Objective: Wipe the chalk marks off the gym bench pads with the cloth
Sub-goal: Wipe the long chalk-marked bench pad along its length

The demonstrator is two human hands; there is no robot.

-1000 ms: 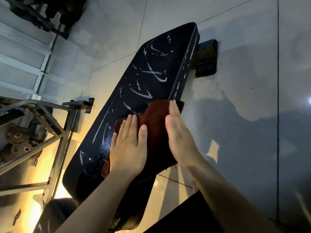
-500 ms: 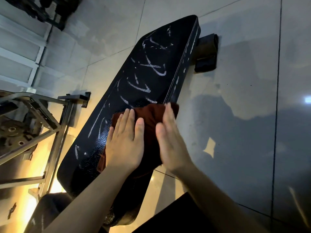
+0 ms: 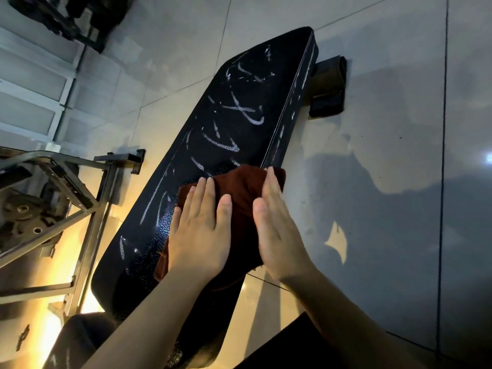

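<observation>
A long black bench pad [image 3: 247, 83] runs from lower left to upper right, covered in white chalk marks [image 3: 250, 113]. A dark red cloth [image 3: 242, 187] lies across the pad's middle and hangs over its right edge. My left hand [image 3: 199, 230] presses flat on the cloth's left part, fingers straight. My right hand [image 3: 277, 227] presses flat on the cloth at the pad's right edge, fingers straight too. A second black pad [image 3: 80, 342] shows at the bottom left, partly hidden by my left arm.
A metal frame [image 3: 87, 198] with weight plates [image 3: 24, 211] stands at the left. The bench's black foot [image 3: 328, 89] sticks out on the tiled floor [image 3: 386, 155] at the upper right. A dark rack [image 3: 74, 20] sits at the top left.
Both hands slid the cloth back toward me along the pad and then forward again, up to the chalk marks. Both palms stayed flat on the cloth.
</observation>
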